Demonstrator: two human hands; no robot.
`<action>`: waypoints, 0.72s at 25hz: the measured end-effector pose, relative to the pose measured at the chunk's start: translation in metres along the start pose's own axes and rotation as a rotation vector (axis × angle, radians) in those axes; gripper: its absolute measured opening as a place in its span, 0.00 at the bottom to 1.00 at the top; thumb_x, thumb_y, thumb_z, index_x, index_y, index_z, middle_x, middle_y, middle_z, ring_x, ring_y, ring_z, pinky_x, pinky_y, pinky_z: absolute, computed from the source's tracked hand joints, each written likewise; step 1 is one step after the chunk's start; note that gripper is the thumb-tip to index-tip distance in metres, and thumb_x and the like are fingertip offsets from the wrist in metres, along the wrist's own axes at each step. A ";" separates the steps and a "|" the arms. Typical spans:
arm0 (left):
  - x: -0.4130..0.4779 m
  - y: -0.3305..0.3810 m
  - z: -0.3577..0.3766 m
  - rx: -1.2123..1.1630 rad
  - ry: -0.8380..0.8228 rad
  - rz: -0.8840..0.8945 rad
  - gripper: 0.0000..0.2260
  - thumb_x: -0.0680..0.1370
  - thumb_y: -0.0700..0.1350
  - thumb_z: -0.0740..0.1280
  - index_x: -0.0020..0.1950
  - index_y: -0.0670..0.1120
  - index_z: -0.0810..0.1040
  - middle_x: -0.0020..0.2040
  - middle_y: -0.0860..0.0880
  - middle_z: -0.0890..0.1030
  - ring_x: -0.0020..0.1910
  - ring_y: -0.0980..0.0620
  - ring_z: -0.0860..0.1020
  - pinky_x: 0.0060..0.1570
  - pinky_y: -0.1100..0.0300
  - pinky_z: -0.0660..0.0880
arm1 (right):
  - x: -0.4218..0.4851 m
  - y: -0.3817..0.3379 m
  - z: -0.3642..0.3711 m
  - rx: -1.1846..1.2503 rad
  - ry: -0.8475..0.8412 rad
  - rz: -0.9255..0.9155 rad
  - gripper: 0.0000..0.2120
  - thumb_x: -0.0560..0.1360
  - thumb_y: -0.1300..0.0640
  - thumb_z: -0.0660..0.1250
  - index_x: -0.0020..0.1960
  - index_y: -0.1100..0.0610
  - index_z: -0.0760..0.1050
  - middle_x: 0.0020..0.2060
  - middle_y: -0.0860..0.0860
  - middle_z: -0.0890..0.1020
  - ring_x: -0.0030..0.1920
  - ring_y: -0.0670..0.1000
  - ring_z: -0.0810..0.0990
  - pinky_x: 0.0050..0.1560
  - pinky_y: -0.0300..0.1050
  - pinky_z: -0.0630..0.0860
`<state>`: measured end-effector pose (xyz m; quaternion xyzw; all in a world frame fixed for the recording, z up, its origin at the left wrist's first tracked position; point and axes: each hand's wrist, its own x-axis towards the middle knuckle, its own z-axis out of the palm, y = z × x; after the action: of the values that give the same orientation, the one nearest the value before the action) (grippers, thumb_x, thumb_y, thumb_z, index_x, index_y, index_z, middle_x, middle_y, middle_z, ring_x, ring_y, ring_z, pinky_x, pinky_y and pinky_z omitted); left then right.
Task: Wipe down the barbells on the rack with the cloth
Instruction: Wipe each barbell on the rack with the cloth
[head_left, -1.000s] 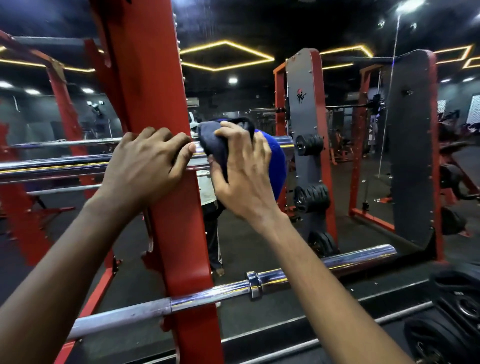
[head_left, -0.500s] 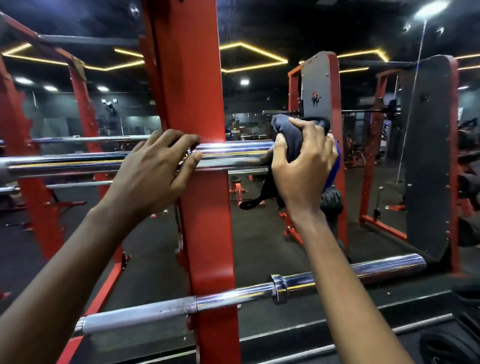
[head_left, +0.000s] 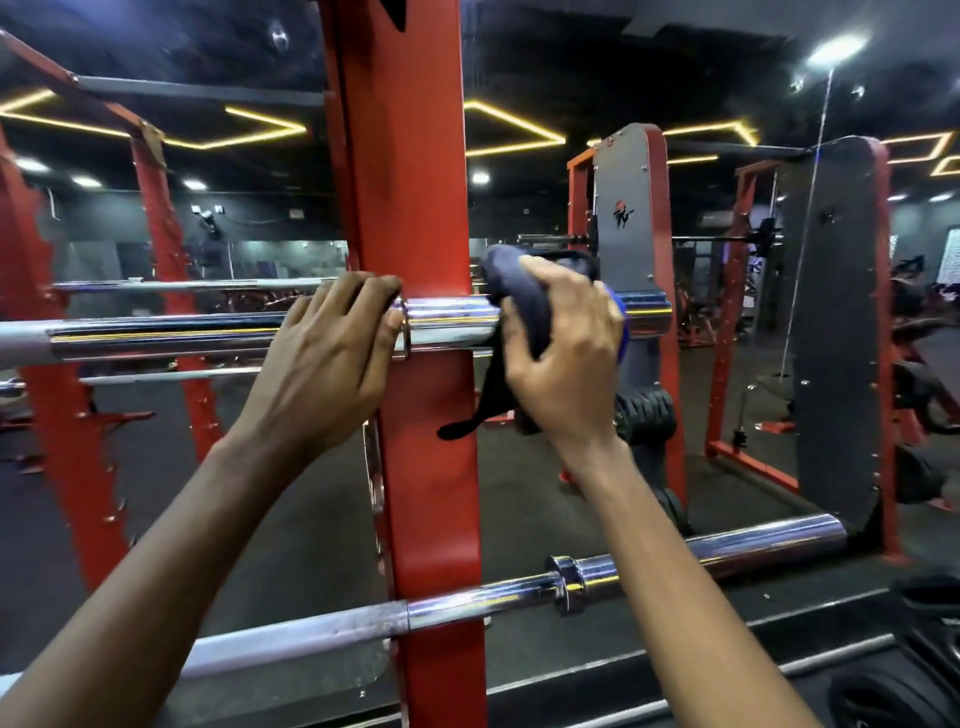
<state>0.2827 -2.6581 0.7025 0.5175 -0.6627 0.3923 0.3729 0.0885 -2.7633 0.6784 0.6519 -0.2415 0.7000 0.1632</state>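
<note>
Head view: left hand (head_left: 332, 358) curled over upper barbell (head_left: 156, 335), likely to steady it; right hand (head_left: 566, 353) just beside, clutching dark cloth (head_left: 519, 296) round the bar's sleeve for wiping; lower barbell (head_left: 753, 545) well below.

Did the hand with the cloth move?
Yes: the right hand and cloth slid away from the red post, then back left, close beside it.
</note>
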 end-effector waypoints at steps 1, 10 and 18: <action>-0.002 0.000 0.000 0.005 0.006 0.004 0.16 0.86 0.48 0.54 0.69 0.43 0.73 0.63 0.46 0.76 0.62 0.44 0.75 0.61 0.49 0.69 | 0.005 0.006 -0.002 -0.012 0.043 0.088 0.16 0.79 0.51 0.68 0.65 0.55 0.78 0.59 0.48 0.82 0.61 0.54 0.79 0.73 0.54 0.66; -0.008 -0.001 0.012 0.001 0.091 -0.016 0.19 0.85 0.49 0.54 0.73 0.46 0.74 0.70 0.48 0.76 0.68 0.47 0.74 0.67 0.52 0.65 | -0.008 -0.058 0.034 0.019 -0.010 0.022 0.18 0.79 0.50 0.69 0.67 0.53 0.79 0.62 0.48 0.82 0.63 0.56 0.78 0.75 0.56 0.64; -0.004 0.015 0.002 -0.007 0.017 -0.155 0.20 0.84 0.51 0.54 0.74 0.52 0.73 0.70 0.51 0.75 0.68 0.47 0.71 0.69 0.50 0.63 | -0.028 -0.013 0.028 0.083 0.315 0.233 0.23 0.83 0.53 0.65 0.74 0.63 0.71 0.72 0.57 0.74 0.75 0.55 0.69 0.75 0.64 0.64</action>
<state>0.2682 -2.6561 0.6959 0.5627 -0.6186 0.3645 0.4096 0.1214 -2.7650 0.6532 0.5082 -0.2579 0.8168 0.0898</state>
